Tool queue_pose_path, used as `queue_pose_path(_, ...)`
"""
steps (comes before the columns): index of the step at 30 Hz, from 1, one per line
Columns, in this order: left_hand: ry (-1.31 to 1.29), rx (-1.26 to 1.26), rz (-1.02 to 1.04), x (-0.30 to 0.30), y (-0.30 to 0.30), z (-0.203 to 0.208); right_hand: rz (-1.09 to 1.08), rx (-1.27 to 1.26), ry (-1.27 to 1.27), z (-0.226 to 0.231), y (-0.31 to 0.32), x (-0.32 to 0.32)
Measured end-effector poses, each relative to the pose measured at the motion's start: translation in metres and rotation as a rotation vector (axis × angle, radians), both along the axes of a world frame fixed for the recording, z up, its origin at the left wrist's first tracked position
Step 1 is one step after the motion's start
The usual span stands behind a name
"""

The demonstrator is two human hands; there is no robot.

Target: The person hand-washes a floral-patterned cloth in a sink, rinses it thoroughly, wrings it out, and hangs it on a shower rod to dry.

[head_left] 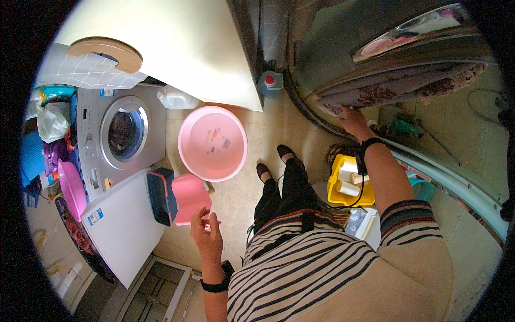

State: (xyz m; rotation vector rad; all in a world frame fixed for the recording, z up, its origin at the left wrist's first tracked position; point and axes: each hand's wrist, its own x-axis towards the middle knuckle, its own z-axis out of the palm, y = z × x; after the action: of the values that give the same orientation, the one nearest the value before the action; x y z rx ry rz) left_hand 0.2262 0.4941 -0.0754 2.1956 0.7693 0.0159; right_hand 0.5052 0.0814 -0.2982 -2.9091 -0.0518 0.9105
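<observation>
My right hand (pixel 354 122) reaches out to the far right, its fingers closed at the lower left corner of a grey-brown cloth (pixel 386 91) with dark red flowers. The cloth stretches along the underside of a dark glossy panel (pixel 343 37). Its far end runs off to the right. My left hand (pixel 206 231) hangs at the lower middle in front of a pink plastic stool (pixel 189 194). Its fingers are loosely bent and apart, and I see nothing held in them.
A pink basin (pixel 214 129) sits on the tiled floor beside a front-loading washing machine (pixel 92 145). A dark blue bin (pixel 162 188) stands by the stool. Near my legs is a yellow basket (pixel 331 196) with white items. A red-capped jug (pixel 271 85) stands at the back.
</observation>
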Motion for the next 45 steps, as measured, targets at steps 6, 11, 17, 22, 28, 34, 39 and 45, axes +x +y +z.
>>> queue_pose_path(6,-0.012,-0.003,-0.004,-0.002,0.002,-0.003,0.016,-0.011,0.073,-0.015,-0.006,-0.001)
queue_pose_path(11,-0.001,0.033,-0.029,-0.001,0.002,-0.001,-0.027,0.02,0.073,-0.022,-0.008,-0.007)
queue_pose_path(17,0.005,0.003,-0.008,-0.004,0.002,-0.003,-0.037,0.105,0.034,-0.017,-0.005,-0.009)
queue_pose_path(22,0.045,-0.021,0.033,-0.008,0.0,-0.007,-0.102,0.228,0.154,-0.002,0.005,-0.009)
queue_pose_path(28,0.059,0.031,-0.017,-0.004,-0.003,-0.001,-0.077,0.224,0.201,0.013,0.016,-0.013)
queue_pose_path(34,0.026,0.058,-0.06,0.001,-0.009,-0.001,-0.054,0.274,0.19,0.007,0.002,-0.03)
queue_pose_path(39,0.007,-0.004,-0.028,0.0,-0.014,-0.003,0.081,0.3,0.198,-0.005,-0.004,-0.063)
queue_pose_path(45,0.026,0.037,-0.051,-0.008,-0.019,-0.001,0.196,0.318,0.326,-0.012,0.005,-0.106)
